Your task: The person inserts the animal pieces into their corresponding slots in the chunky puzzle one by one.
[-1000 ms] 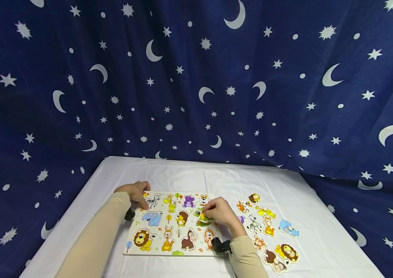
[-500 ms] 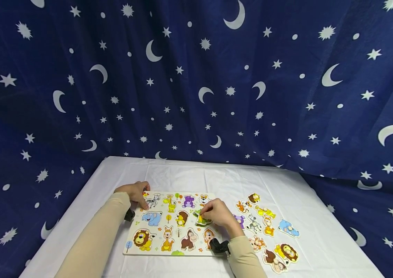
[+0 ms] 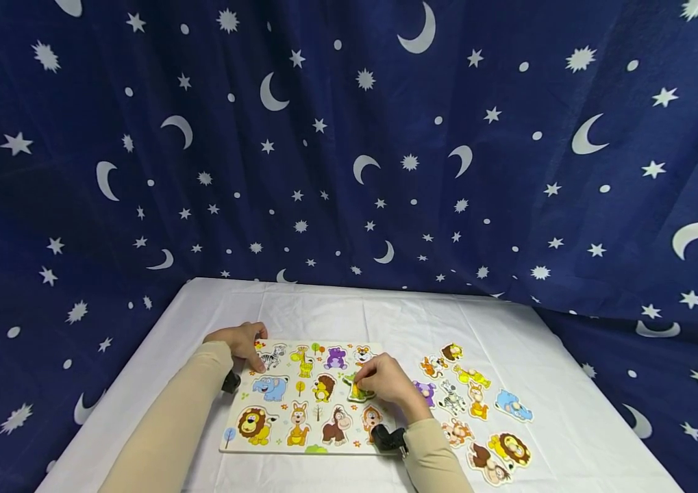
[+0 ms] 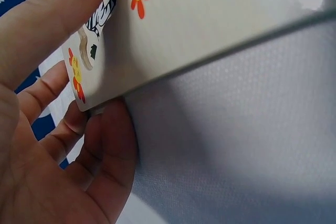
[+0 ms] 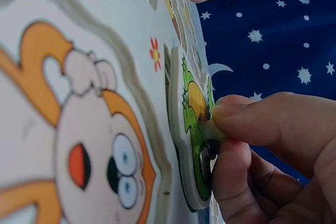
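Note:
The animal puzzle board (image 3: 234, 409) lies flat on the white-covered table. My left hand (image 3: 240, 342) grips its far left corner, the thumb over the printed face beside the zebra and the fingers curled at the edge (image 4: 121, 95). With thumb and fingertips, my right hand (image 3: 390, 381) pinches the small knob of a green crocodile puzzle piece (image 5: 197, 98). That piece sits over its outline on the board's right side, still raised a little and slightly turned against the surface. A monkey picture (image 5: 123, 156) lies close beside it in the right wrist view.
Loose animal pieces lie right of the board, among them an elephant (image 3: 514, 405), a lion (image 3: 510, 448), a zebra (image 3: 451, 397) and a purple hippo (image 3: 424, 393). Behind the table hangs a dark blue curtain (image 3: 336, 137) with moons and stars.
My right hand has lowered the crocodile piece from a tilted hold to nearly flat over its outline, shifting slightly. The left hand has stayed on the board's corner.

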{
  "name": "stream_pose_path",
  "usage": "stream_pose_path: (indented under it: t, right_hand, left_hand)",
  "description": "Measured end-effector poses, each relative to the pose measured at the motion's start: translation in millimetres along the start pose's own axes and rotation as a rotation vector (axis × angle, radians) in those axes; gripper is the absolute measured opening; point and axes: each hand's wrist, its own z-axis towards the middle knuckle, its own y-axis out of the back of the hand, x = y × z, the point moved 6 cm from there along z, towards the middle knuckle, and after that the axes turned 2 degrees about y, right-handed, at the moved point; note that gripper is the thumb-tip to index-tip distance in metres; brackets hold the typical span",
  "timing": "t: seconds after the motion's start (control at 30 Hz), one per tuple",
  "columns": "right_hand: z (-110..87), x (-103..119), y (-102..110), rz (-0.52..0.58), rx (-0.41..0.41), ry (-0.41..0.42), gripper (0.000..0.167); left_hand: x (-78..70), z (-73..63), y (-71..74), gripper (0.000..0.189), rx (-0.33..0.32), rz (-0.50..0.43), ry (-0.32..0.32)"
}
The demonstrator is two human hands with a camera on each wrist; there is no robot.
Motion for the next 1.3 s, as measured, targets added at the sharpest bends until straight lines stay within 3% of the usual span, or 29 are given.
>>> stream_pose_path:
  t: [0.33,0.57,0.8,1.3]
  right_hand:
    - [-0.5,-5.4,-6.5,-0.018,0.012,0.003,0.01]
    - [-2.9,1.8,-3.5,-0.014,0.006,0.103,0.009]
    - [0.1,-3.8,-4.2,-0.071,0.008,0.005,0.01]
    - [0.4,-0.7,-3.8,-0.071,0.003,-0.008,0.008]
  left_hand:
    - [1.4,-2.2,-5.3,0.062,-0.007,0.012,-0.013]
    - [2.1,0.0,-4.5,0.062,-0.011,0.014,-0.01]
    - [-0.3,-2.5,-2.3,0.062,-0.012,0.009,-0.017]
    - [-0.2,-1.2,0.6,0.065,-0.015,0.034,-0.015]
